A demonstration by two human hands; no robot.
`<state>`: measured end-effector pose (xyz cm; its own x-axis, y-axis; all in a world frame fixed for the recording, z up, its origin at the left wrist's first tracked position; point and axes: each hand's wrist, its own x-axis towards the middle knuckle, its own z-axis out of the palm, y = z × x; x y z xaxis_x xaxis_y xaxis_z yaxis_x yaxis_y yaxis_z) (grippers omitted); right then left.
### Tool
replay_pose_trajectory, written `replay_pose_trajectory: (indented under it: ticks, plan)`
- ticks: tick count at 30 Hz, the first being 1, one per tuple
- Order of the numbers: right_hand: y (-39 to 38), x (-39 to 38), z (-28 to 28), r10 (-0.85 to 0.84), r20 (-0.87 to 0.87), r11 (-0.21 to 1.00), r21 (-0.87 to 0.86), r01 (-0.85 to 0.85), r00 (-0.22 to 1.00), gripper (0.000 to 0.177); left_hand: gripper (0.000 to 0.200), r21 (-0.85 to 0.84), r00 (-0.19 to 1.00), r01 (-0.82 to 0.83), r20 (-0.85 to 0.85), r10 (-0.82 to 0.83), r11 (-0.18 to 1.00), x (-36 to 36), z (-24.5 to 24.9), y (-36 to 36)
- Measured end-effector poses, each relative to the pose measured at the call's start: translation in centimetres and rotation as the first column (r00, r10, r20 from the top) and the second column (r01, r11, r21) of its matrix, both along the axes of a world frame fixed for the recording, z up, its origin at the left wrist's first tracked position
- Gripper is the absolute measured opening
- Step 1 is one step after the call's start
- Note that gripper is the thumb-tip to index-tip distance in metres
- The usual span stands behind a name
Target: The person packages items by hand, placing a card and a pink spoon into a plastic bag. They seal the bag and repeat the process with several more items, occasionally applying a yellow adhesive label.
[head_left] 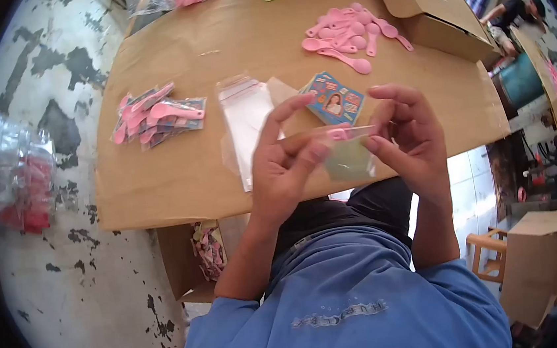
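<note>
Between my hands, over the table's near edge, is a small clear bag with a pale green card inside and a pink piece at its top. My left hand pinches the bag's left side, and my right hand pinches its upper right corner. Just beyond lies a stack of blue printed cards. Empty clear bags lie flat to the left of my left hand. Loose pink spoons are heaped farther back. Packed pink spoons form a pile at the left.
An open cardboard box stands at the table's back right. Below the table is a box of packed items. Bags hang by the left wall. A person is at the far right, near a wooden stool.
</note>
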<state>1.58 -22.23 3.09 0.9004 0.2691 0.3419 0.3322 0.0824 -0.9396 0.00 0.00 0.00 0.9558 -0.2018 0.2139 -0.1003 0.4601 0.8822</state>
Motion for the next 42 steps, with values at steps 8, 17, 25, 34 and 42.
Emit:
replay_pose_trajectory:
  ticks: [8,17,25,34,42]
  plan:
    - [1.1,-0.8,0.1,-0.104,0.154,0.985,-0.120,0.123,0.983,0.053,0.027,0.185,0.982,-0.138,0.151,0.110,0.973,-1.1,1.0,0.9]
    - [-4.1,-1.1,0.8,-0.219,-0.127,0.971,-0.126,0.203,0.967,0.026,0.031,0.466,0.572,-0.819,0.613,0.545,0.335,0.8,5.3,13.8]
    - [-5.2,2.8,-0.7,-0.537,0.411,0.408,-0.638,0.653,0.737,0.036,0.037,0.680,0.728,-0.677,0.564,0.389,0.281,1.4,1.0,13.3]
    - [1.4,6.0,-1.1,-0.313,0.156,0.678,-0.654,0.336,0.937,0.036,0.037,0.895,0.876,-0.335,0.182,0.446,0.294,3.6,0.8,10.5]
    - [0.3,8.7,-3.8,-0.255,-0.267,0.953,-0.232,0.195,0.929,0.024,0.022,0.758,0.828,-0.263,-0.141,0.543,0.597,3.1,-0.3,13.2]
